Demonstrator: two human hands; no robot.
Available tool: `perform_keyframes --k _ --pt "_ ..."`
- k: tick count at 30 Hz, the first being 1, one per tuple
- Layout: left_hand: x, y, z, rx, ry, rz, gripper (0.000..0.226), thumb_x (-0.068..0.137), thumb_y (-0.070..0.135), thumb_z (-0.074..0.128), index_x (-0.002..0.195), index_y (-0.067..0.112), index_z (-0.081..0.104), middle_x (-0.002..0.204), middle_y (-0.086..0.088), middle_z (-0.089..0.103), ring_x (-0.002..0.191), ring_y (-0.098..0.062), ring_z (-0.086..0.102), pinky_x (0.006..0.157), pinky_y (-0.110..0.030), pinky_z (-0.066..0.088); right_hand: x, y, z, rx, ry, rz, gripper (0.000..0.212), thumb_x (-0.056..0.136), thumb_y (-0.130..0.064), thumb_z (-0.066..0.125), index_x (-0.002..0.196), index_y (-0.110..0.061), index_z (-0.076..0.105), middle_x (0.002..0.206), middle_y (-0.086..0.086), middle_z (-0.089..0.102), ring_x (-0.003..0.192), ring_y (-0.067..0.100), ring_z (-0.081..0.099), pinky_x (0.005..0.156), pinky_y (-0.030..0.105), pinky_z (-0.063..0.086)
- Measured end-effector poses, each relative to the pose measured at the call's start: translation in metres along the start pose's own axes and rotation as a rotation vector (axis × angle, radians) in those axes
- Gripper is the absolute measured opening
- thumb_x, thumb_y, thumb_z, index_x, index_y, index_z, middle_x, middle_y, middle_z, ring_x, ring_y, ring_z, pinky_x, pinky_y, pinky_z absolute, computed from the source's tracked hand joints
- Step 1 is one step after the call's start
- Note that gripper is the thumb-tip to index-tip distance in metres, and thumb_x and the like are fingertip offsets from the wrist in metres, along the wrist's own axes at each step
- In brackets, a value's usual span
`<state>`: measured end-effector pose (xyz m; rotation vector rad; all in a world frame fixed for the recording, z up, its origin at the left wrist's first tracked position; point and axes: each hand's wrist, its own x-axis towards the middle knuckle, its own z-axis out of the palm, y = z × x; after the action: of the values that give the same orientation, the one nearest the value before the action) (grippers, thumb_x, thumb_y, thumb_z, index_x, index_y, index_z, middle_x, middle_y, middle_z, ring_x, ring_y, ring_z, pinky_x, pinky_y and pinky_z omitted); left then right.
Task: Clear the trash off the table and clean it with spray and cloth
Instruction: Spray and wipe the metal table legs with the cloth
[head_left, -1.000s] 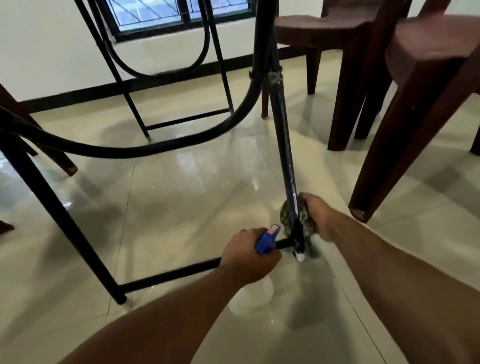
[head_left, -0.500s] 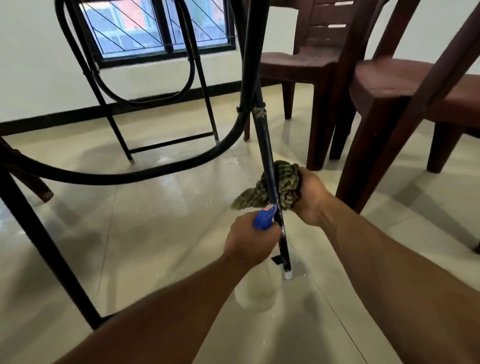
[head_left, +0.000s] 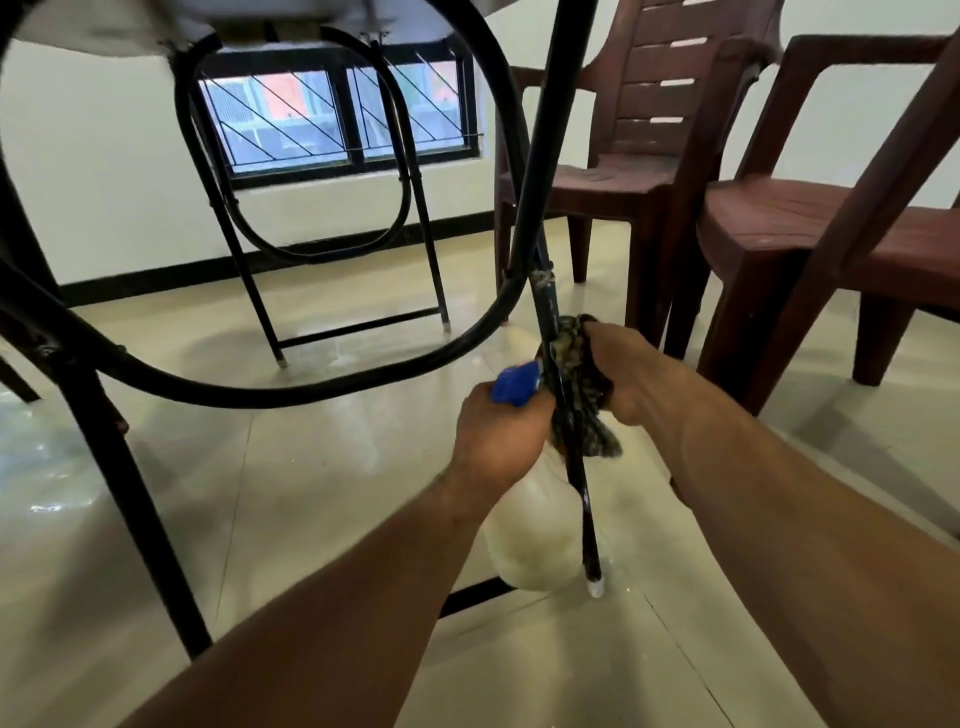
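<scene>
I look from low down under the table at its black metal leg (head_left: 581, 493). My right hand (head_left: 626, 371) grips a dark patterned cloth (head_left: 582, 410) wrapped around that leg, about halfway up its lower part. My left hand (head_left: 498, 439) holds a spray bottle (head_left: 535, 535) with a blue trigger head (head_left: 516, 383) and a pale translucent body, just left of the leg. The bottle hangs nozzle up, close to the cloth. The table's white underside (head_left: 130, 26) shows at the top left.
Two dark red plastic chairs (head_left: 810, 218) stand close on the right of the leg. A curved black brace (head_left: 291, 387) and another black leg (head_left: 119, 467) cross the left side. A far leg frame (head_left: 353, 327) stands before a barred window (head_left: 337, 119). The floor is glossy tile.
My right hand slid the cloth up the table leg from its foot to the middle. The view tilted upward, so the table underside and chair backs came into sight. The left hand kept the bottle.
</scene>
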<state>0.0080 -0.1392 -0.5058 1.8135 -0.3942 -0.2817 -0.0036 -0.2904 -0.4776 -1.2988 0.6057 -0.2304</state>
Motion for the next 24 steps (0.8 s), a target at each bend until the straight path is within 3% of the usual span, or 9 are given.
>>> perform_keyframes --k 3,5,7,10,15,18,21,24 --pt "0.005 0.009 -0.007 -0.022 0.058 0.014 0.024 0.090 0.020 0.063 0.092 -0.004 0.068 0.080 -0.017 0.070 0.055 -0.013 0.050 0.055 -0.022 0.042 -0.003 -0.020 0.000 0.233 -0.073 -0.270 0.035 0.102 -0.034 0.051 0.119 -0.008 0.067 0.112 0.012 0.074 0.102 0.028 0.072 0.088 0.042 0.058" --pt "0.005 0.011 -0.007 -0.038 0.078 0.023 0.023 0.089 0.016 0.063 0.096 -0.005 0.068 0.088 -0.022 0.071 0.058 -0.014 0.051 0.050 -0.017 0.041 -0.006 -0.025 0.004 0.230 -0.104 -0.386 0.027 0.102 -0.027 0.053 0.122 -0.012 0.063 0.119 0.009 0.071 0.110 0.027 0.068 0.092 0.043 0.056" --pt "0.001 0.012 -0.007 -0.050 0.074 0.018 0.022 0.088 0.015 0.063 0.097 -0.005 0.068 0.080 -0.018 0.069 0.055 -0.013 0.049 0.045 -0.013 0.039 -0.010 -0.016 0.004 0.142 -0.075 -0.363 0.019 0.103 -0.019 0.052 0.117 -0.015 0.063 0.115 0.008 0.071 0.106 0.025 0.070 0.089 0.041 0.057" --pt "-0.006 0.015 -0.008 -0.039 0.033 0.042 0.016 0.091 0.017 0.065 0.089 0.001 0.069 0.062 -0.002 0.059 0.043 -0.005 0.045 0.044 -0.010 0.037 -0.014 -0.007 0.002 0.119 -0.028 -0.289 0.024 0.104 -0.014 0.047 0.122 -0.010 0.063 0.113 0.010 0.072 0.097 0.022 0.072 0.083 0.036 0.058" --pt "-0.009 0.020 -0.008 -0.057 0.055 0.092 0.013 0.090 0.011 0.064 0.091 -0.001 0.068 0.072 -0.013 0.061 0.052 -0.010 0.045 0.049 -0.013 0.041 -0.029 0.002 0.005 -0.302 0.100 -0.589 0.022 0.097 -0.018 0.061 0.118 -0.025 0.060 0.107 -0.006 0.068 0.099 0.014 0.068 0.086 0.035 0.058" --pt "-0.013 0.020 -0.008 -0.055 0.051 0.138 0.012 0.091 0.012 0.064 0.080 0.008 0.064 0.067 -0.009 0.061 0.055 -0.013 0.049 0.056 -0.024 0.045 -0.034 0.029 -0.010 -0.608 0.138 -0.564 0.025 0.094 -0.028 0.067 0.116 -0.026 0.057 0.099 -0.013 0.064 0.093 0.007 0.066 0.085 0.033 0.058" --pt "-0.013 0.022 -0.008 -0.064 0.066 0.137 0.023 0.089 0.014 0.065 0.069 0.018 0.056 0.050 0.008 0.052 0.049 -0.010 0.044 0.057 -0.026 0.042 -0.034 0.016 -0.006 -0.658 0.235 -0.633 0.020 0.095 -0.024 0.065 0.114 -0.022 0.060 0.094 -0.016 0.062 0.090 0.003 0.064 0.086 0.029 0.056" --pt "-0.015 0.017 -0.007 -0.069 0.088 0.105 0.026 0.085 0.013 0.065 0.064 0.019 0.051 0.044 0.009 0.042 0.049 -0.016 0.038 0.057 -0.032 0.040 -0.039 -0.013 0.020 -0.589 0.353 -0.857 0.031 0.091 -0.018 0.070 0.121 -0.018 0.062 0.111 -0.008 0.063 0.100 0.005 0.061 0.092 0.024 0.051"
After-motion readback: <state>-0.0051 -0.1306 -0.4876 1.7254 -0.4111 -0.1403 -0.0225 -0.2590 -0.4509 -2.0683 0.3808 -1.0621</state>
